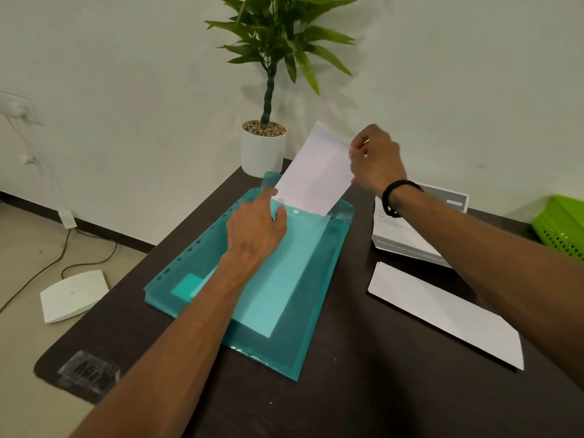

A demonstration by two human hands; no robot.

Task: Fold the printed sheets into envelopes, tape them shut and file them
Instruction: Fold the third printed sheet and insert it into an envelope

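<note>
Head view: right hand [376, 159] pinching folded envelope [316, 175], feeding it into teal folder [309, 279]; left hand [256, 229], fingers spread flat, pressing folder mouth steady for entry.

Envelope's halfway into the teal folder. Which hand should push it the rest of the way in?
Probably the right hand: it already pinches the white envelope at its far edge. The left hand rests on the teal folder, steadying its mouth.
</note>
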